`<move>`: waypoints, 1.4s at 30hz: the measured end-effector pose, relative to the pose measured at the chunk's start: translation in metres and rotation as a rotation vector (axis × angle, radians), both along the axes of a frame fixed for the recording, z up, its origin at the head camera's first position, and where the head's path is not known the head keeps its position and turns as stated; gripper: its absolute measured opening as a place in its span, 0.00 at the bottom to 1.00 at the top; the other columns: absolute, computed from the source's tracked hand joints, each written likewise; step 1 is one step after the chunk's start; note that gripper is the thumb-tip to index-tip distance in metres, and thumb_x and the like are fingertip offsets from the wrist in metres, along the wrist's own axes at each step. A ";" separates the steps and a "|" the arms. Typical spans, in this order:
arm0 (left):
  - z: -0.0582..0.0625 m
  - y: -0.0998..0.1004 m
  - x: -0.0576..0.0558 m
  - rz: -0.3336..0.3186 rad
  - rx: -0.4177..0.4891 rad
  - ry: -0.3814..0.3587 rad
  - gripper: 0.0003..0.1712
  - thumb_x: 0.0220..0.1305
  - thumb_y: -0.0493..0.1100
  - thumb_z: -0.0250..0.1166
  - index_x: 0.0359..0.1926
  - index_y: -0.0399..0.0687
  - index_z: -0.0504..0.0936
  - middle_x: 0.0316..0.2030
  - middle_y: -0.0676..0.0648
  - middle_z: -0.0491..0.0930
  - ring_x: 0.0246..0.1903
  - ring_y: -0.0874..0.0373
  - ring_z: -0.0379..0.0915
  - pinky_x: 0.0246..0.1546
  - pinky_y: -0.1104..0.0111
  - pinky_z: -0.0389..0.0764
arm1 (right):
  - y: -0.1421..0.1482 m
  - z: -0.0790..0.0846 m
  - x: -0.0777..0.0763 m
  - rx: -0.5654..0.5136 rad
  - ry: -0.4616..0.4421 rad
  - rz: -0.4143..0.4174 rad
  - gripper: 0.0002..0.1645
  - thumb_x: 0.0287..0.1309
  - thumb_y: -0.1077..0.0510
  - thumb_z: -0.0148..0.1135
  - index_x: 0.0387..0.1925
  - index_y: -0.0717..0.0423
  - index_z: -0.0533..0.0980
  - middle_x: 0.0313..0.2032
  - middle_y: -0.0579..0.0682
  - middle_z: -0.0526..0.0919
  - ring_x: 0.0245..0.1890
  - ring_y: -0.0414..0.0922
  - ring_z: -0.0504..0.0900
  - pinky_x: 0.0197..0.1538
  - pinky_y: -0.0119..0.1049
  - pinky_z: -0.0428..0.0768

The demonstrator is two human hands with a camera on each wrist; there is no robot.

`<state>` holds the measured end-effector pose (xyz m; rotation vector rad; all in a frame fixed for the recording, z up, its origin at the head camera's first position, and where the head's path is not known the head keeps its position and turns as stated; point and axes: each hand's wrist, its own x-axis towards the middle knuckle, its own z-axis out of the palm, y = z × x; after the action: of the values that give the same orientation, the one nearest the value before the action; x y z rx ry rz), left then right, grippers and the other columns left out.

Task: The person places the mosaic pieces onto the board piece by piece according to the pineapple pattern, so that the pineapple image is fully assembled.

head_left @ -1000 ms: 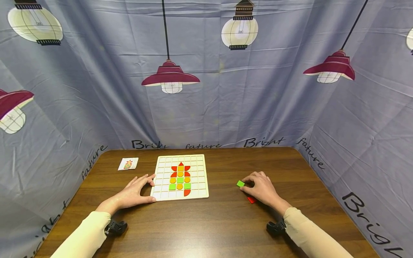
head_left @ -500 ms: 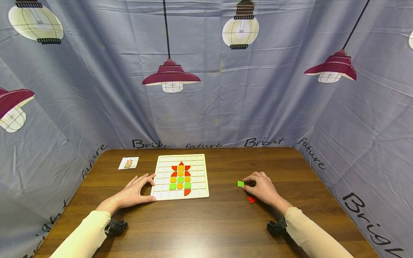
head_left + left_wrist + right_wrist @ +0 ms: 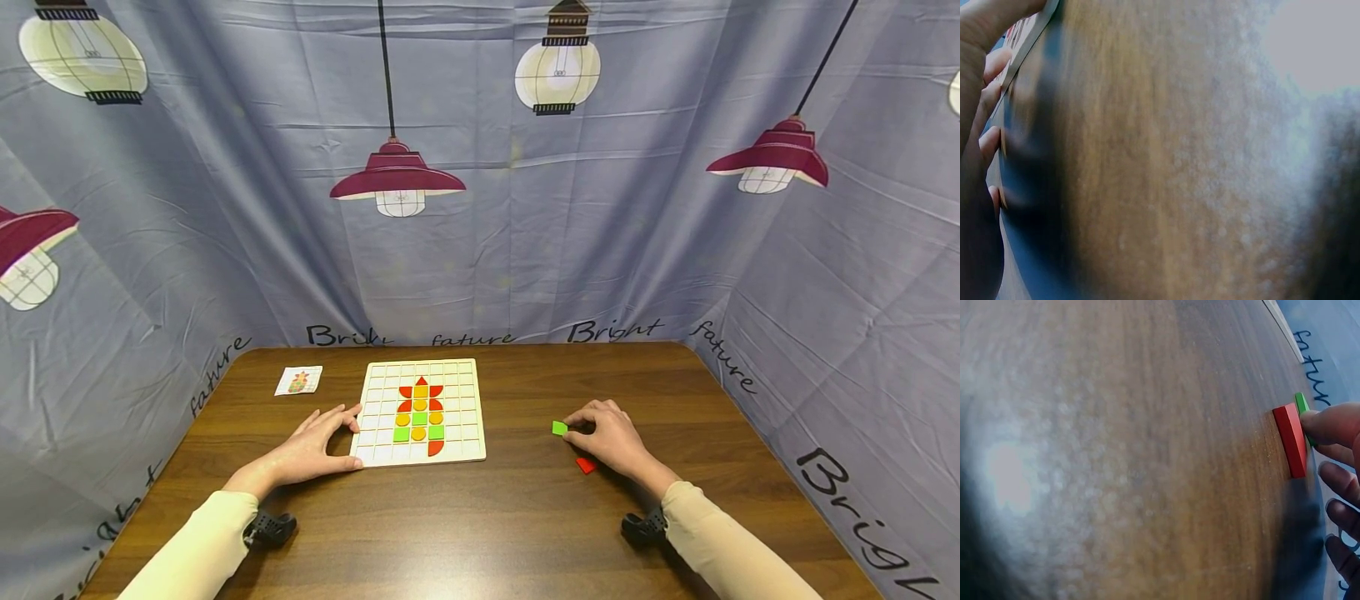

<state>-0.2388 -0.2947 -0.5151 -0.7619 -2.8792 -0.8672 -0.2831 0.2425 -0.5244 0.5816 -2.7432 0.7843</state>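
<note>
My left hand [image 3: 311,447] rests at the left side of a pale gridded board [image 3: 463,425], with thumb and fingertips spread along its edge. On the board, red, yellow and green pieces form a pineapple-like pattern [image 3: 419,419]. To the board's right, my right hand [image 3: 613,437] pinches a green square tile [image 3: 559,427] between thumb and finger, at or just above the table. A red piece [image 3: 586,465] lies just below that hand. In the right wrist view the red piece [image 3: 1289,440] partly hides the green tile [image 3: 1301,403]; its full outline is unclear.
A small card [image 3: 298,381] with a printed pineapple-like picture lies at the back left of the brown wooden table [image 3: 465,533]. A blue-grey curtain [image 3: 480,250] with printed lamps hangs behind the table and at its sides.
The green tile in my right hand has turned slightly and its top now sits squarer to view. The right thumb has shifted a little, baring more of the red piece. My left hand stays put.
</note>
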 end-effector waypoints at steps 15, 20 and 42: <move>0.003 0.001 0.001 0.012 -0.019 -0.012 0.28 0.56 0.63 0.76 0.47 0.54 0.74 0.73 0.38 0.65 0.73 0.31 0.54 0.71 0.33 0.43 | -0.002 -0.001 -0.005 0.066 0.132 0.054 0.08 0.48 0.51 0.80 0.32 0.43 0.87 0.25 0.33 0.73 0.33 0.37 0.68 0.37 0.37 0.65; -0.001 0.001 0.000 0.002 -0.005 0.036 0.28 0.54 0.61 0.77 0.46 0.54 0.74 0.71 0.36 0.68 0.71 0.28 0.57 0.69 0.32 0.47 | -0.004 0.003 -0.006 0.093 0.111 0.060 0.08 0.50 0.51 0.78 0.31 0.43 0.85 0.26 0.34 0.73 0.34 0.38 0.68 0.39 0.37 0.65; 0.002 0.001 -0.001 0.016 -0.039 -0.016 0.28 0.56 0.64 0.75 0.46 0.57 0.73 0.73 0.39 0.66 0.73 0.32 0.55 0.71 0.33 0.44 | -0.134 0.025 0.000 0.026 0.133 0.280 0.09 0.52 0.49 0.76 0.36 0.42 0.87 0.30 0.35 0.77 0.36 0.37 0.69 0.44 0.37 0.70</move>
<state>-0.2397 -0.2935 -0.5131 -0.7369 -2.9207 -0.8214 -0.2834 0.1088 -0.4994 1.0013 -2.5864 0.7391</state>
